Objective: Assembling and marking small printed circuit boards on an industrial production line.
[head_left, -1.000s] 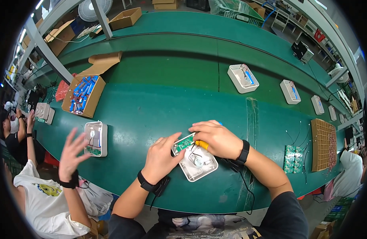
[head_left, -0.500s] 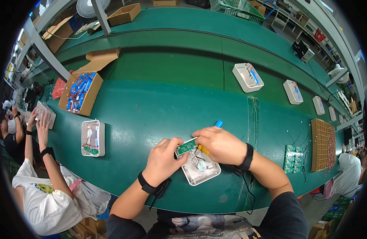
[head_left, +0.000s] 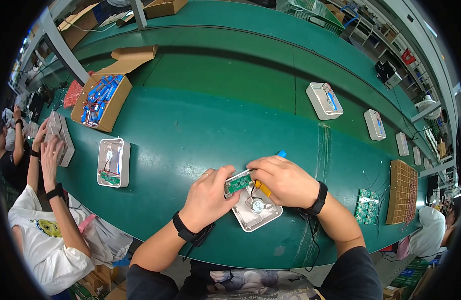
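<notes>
A white plastic casing lies tilted in front of me, with a round silvery disc and thin wires inside. A green circuit board sits at its far end. My left hand is closed around the casing's far left corner, thumb by the board. My right hand bends over the far right side, its fingers closed at the board's right end; what they pinch is hidden. A yellow piece shows below those fingers, and a blue rounded end pokes out beyond the knuckles.
Left stand an open casing and a carton of blue wired cells. A co-worker's hands touch white casings further left. Right are green boards and a brown gridded tray. More casings line the far right.
The view has shifted slightly. Both my hands stay at the casing's far end, the right fingers a little changed around the board. The co-worker's hands have moved on the white casings.
</notes>
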A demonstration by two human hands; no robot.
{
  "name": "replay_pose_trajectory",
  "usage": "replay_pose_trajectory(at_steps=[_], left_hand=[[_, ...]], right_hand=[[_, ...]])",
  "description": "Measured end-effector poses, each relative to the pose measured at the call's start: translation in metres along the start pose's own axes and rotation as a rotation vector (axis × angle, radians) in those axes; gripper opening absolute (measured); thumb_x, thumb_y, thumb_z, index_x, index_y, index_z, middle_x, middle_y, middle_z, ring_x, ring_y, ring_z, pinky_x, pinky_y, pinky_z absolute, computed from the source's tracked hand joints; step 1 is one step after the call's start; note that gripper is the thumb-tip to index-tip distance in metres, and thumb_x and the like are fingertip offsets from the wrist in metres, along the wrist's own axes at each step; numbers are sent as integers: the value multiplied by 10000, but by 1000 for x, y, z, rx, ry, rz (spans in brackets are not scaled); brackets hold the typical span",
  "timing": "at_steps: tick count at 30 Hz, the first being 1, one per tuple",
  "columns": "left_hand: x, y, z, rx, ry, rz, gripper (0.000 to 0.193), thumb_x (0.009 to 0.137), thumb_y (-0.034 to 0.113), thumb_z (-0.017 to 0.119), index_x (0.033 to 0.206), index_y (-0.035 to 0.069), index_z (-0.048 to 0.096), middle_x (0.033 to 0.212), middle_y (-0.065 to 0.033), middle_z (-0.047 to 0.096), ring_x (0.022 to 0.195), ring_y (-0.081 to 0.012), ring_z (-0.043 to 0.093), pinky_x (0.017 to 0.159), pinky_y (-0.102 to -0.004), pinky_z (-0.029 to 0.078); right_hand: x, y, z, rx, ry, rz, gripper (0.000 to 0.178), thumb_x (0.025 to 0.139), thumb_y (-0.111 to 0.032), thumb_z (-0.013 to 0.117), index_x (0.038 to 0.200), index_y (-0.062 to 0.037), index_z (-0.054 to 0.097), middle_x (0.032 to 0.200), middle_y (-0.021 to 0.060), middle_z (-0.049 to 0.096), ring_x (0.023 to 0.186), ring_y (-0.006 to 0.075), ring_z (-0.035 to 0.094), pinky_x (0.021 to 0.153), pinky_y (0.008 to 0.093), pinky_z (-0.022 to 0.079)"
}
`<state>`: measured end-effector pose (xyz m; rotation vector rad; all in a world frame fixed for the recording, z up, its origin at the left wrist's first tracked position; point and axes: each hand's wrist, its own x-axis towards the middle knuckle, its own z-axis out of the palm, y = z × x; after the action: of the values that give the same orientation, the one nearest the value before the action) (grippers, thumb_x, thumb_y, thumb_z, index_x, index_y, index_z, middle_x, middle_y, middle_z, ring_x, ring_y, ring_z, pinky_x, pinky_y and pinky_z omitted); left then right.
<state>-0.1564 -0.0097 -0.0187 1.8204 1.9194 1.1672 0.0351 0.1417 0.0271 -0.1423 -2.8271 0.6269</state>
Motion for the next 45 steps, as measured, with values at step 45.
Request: replay_pose_trajectory(at_steps=[45], left_hand=[[1, -7, -10, 216, 51, 35, 171, 839, 104, 828, 746, 41, 698, 806, -79, 623, 717, -290, 644, 640, -411, 540]], right_hand=[[6, 15, -24, -60, 11, 131, 263, 878, -67, 740, 1139, -89, 760, 1148, 103, 708, 1104, 306, 654, 981, 422, 526]])
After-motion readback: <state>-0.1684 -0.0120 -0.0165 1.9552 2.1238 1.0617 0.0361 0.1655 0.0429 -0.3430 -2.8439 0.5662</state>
